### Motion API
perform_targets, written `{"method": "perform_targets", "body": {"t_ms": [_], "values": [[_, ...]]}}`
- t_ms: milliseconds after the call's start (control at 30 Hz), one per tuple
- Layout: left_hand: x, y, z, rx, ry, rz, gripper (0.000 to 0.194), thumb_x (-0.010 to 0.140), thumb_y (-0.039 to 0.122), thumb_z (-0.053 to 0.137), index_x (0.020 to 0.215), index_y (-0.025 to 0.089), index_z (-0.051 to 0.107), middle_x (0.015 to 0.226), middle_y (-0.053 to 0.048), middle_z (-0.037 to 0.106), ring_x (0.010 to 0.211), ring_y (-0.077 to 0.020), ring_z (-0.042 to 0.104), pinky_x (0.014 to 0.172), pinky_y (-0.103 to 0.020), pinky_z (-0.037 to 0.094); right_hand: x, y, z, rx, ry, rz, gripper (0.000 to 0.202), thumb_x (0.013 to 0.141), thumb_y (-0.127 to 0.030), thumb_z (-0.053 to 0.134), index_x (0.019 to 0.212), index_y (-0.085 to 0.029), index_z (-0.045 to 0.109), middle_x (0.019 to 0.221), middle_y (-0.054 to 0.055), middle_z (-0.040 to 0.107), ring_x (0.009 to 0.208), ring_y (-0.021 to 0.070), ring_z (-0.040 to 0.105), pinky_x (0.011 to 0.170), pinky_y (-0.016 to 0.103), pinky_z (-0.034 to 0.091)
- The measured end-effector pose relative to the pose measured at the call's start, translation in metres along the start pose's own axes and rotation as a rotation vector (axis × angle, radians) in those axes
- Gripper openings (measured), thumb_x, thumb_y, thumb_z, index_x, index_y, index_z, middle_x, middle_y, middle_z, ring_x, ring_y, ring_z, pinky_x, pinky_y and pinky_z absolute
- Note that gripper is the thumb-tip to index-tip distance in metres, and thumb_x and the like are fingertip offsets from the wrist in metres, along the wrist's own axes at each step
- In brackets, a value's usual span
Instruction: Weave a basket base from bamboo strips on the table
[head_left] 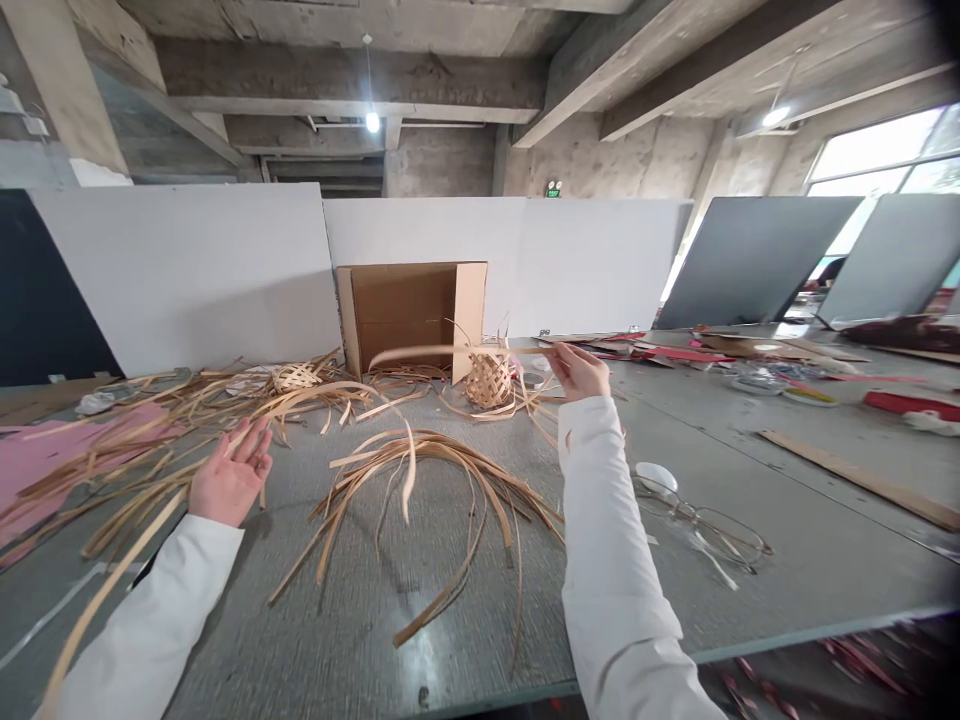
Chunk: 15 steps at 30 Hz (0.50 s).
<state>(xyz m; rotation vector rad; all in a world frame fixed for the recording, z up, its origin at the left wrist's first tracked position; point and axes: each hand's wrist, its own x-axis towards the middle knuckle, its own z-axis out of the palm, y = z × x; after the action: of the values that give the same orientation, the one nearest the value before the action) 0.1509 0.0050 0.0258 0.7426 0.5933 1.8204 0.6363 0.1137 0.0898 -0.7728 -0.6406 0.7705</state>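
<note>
My right hand (581, 372) is raised above the table, its fingers pinched on one end of a thin pale strip (427, 352) that stretches left through the air. On the left, my left hand (231, 474) is held palm up with its fingers spread, beside a long curved strip (112, 590) that passes over my left forearm. A loose bundle of curved strips (442, 450) lies on the grey table (487, 650) between my hands. Behind the raised strip sits a small round woven piece (487, 380) with strip ends sticking out.
An open cardboard box (471, 310) stands against the white panels (427, 230). Another woven piece (296, 377) lies among strips at the left, near pink sheets (45, 460). Eyeglasses (727, 535), a white oval object (656, 477) and a flat brown strip (862, 480) lie at the right.
</note>
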Motion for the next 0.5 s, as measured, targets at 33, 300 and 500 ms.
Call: {"method": "perform_targets", "body": {"t_ms": [33, 300, 500], "values": [[0.000, 0.000, -0.001, -0.001, 0.001, -0.001, 0.034, 0.093, 0.024, 0.031, 0.097, 0.017, 0.064, 0.118, -0.010, 0.058, 0.094, -0.0183, 0.061, 0.057, -0.021, 0.053, 0.003, -0.001, -0.009, 0.008, 0.065, 0.000, 0.014, 0.062, -0.012, 0.072, 0.066, -0.012, 0.058, 0.059, -0.003, 0.061, 0.058, 0.0069, 0.061, 0.062, 0.014, 0.055], [-0.004, -0.008, 0.002, 0.042, -0.049, -0.069, 0.031, 0.090, 0.019, 0.035, 0.100, 0.018, 0.064, 0.130, -0.008, 0.049, 0.093, -0.0175, 0.061, 0.058, -0.021, 0.053, 0.015, -0.004, -0.069, -0.107, 0.312, 0.108, 0.012, 0.065, -0.003, 0.064, 0.067, -0.011, 0.056, 0.053, -0.001, 0.058, 0.051, 0.0089, 0.060, 0.052, 0.015, 0.054], [-0.007, -0.013, 0.005, 0.104, -0.096, -0.104, 0.032, 0.081, 0.008, 0.044, 0.104, 0.022, 0.063, 0.132, -0.005, 0.046, 0.090, -0.0160, 0.061, 0.057, -0.020, 0.052, 0.014, 0.024, -0.068, -0.288, 0.215, 0.247, 0.011, 0.064, -0.002, 0.064, 0.063, -0.012, 0.059, 0.049, 0.001, 0.058, 0.046, 0.0099, 0.058, 0.045, 0.016, 0.049]]}}
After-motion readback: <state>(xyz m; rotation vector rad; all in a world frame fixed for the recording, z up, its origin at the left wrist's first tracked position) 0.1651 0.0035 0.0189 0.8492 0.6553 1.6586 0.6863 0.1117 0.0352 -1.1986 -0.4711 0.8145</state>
